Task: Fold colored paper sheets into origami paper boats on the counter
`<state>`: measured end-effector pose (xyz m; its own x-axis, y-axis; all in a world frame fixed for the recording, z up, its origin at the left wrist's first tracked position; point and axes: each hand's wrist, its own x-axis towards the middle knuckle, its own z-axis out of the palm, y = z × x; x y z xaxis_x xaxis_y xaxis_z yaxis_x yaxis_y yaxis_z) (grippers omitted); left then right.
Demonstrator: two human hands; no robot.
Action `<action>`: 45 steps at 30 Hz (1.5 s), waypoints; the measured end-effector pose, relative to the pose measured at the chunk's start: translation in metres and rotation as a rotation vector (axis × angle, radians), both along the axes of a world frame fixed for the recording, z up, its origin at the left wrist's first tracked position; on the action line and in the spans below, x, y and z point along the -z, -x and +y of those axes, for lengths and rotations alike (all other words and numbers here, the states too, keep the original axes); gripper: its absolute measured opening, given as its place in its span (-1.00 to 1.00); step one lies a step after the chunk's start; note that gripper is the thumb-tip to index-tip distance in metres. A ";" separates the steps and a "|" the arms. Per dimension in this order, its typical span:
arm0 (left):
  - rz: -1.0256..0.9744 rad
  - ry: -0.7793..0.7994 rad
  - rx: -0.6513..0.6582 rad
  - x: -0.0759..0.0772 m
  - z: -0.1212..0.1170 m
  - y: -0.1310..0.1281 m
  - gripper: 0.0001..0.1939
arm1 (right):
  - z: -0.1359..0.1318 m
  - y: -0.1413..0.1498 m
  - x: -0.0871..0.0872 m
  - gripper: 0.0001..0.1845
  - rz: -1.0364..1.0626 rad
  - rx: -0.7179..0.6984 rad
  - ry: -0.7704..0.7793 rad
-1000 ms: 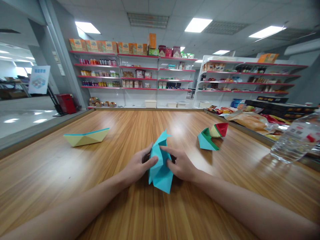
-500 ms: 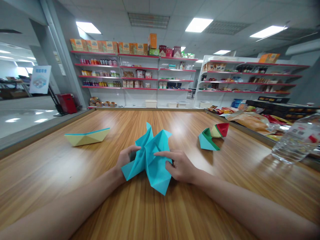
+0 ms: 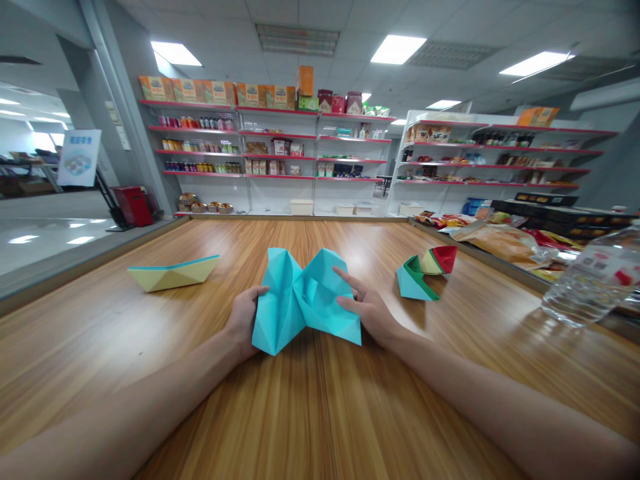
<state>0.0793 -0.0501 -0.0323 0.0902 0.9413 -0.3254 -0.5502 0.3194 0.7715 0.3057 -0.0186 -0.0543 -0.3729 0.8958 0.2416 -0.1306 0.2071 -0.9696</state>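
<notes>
A creased turquoise paper sheet (image 3: 305,300) is spread open in the middle of the wooden table (image 3: 320,400), pinched at its centre like a bow. My left hand (image 3: 244,320) grips its left half, with most fingers hidden behind the paper. My right hand (image 3: 367,308) holds the right half, fingers lying over the sheet's edge. A folded yellow paper boat with a blue rim (image 3: 173,273) lies to the left. To the right sits a folded piece in green, turquoise, red and yellow (image 3: 424,270).
A clear plastic water bottle (image 3: 595,280) lies at the right edge, beside snack bags (image 3: 500,240) along the counter. Store shelves (image 3: 280,160) with boxes and bottles stand behind the table. A red bin (image 3: 131,207) stands on the floor at the left.
The turquoise paper has been pulled open from a narrow folded bundle into a wide spread sheet. Both hands moved apart, left hand leftward and right hand rightward and away.
</notes>
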 end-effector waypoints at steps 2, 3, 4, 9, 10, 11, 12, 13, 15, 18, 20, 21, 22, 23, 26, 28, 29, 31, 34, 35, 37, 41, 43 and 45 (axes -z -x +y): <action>0.009 0.041 0.041 -0.001 -0.001 -0.001 -0.62 | 0.000 -0.002 -0.004 -0.18 0.098 -0.049 0.094; 0.011 0.057 0.068 -0.001 -0.001 -0.001 -0.61 | 0.000 -0.003 -0.006 -0.15 0.139 -0.073 0.131; 0.017 0.061 0.091 -0.001 0.000 -0.001 -0.61 | -0.001 -0.003 -0.008 -0.12 0.171 -0.094 0.161; 0.031 0.030 0.129 0.000 0.001 0.002 -0.60 | -0.004 -0.004 -0.015 -0.07 0.187 -0.101 0.193; 0.027 0.012 0.129 0.000 0.001 0.002 -0.60 | -0.004 -0.004 -0.016 -0.07 0.167 -0.105 0.190; 0.022 -0.006 0.130 0.000 0.000 0.003 -0.60 | -0.005 -0.005 -0.016 -0.07 0.148 -0.113 0.187; 0.018 -0.021 0.133 0.000 -0.001 0.003 -0.61 | -0.005 -0.005 -0.016 -0.07 0.129 -0.130 0.185; 0.013 -0.034 0.142 0.000 -0.001 0.003 -0.63 | -0.005 -0.006 -0.015 -0.08 0.112 -0.151 0.183; 0.007 -0.065 0.180 0.002 -0.003 0.003 -0.68 | -0.004 -0.008 -0.012 -0.15 0.071 -0.192 0.184; -0.004 -0.151 0.291 0.008 -0.004 0.001 -0.77 | -0.002 -0.009 -0.008 -0.29 0.004 -0.203 0.192; 0.000 -0.203 0.350 0.011 -0.004 0.001 -0.80 | -0.001 -0.010 -0.006 -0.34 -0.007 -0.196 0.198; 0.004 -0.219 0.365 0.013 -0.004 0.000 -0.80 | -0.001 -0.010 -0.006 -0.35 -0.005 -0.198 0.202; 0.008 -0.227 0.369 0.013 -0.005 0.001 -0.81 | -0.001 -0.010 -0.006 -0.36 -0.004 -0.203 0.205; 0.011 -0.230 0.363 0.013 -0.005 0.001 -0.81 | -0.002 -0.010 -0.006 -0.37 -0.003 -0.208 0.208; 0.036 -0.199 0.332 0.010 -0.003 0.003 -0.76 | -0.003 -0.010 -0.008 -0.43 0.042 -0.200 0.227; 0.064 -0.163 0.299 0.008 -0.001 0.006 -0.71 | -0.004 -0.011 -0.010 -0.49 0.095 -0.179 0.275; 0.078 -0.145 0.286 0.007 0.001 0.008 -0.69 | -0.004 -0.011 -0.011 -0.52 0.117 -0.166 0.303; 0.093 -0.113 0.277 0.005 0.004 0.012 -0.69 | -0.005 -0.010 -0.012 -0.57 0.150 -0.152 0.350; 0.087 -0.061 0.296 0.003 0.007 0.015 -0.69 | -0.005 -0.009 -0.013 -0.61 0.209 -0.152 0.378; 0.082 -0.048 0.294 0.003 0.008 0.015 -0.69 | -0.006 -0.009 -0.013 -0.61 0.227 -0.151 0.380; 0.074 -0.022 0.286 0.002 0.009 0.015 -0.68 | -0.006 -0.008 -0.013 -0.60 0.254 -0.148 0.374; 0.043 0.006 0.300 0.005 0.011 0.018 -0.65 | -0.006 -0.007 -0.012 -0.58 0.282 -0.163 0.356; 0.024 0.009 0.301 0.006 0.012 0.020 -0.64 | -0.005 -0.007 -0.011 -0.57 0.285 -0.170 0.351; 0.006 0.014 0.299 0.007 0.013 0.021 -0.64 | -0.005 -0.008 -0.010 -0.58 0.283 -0.172 0.346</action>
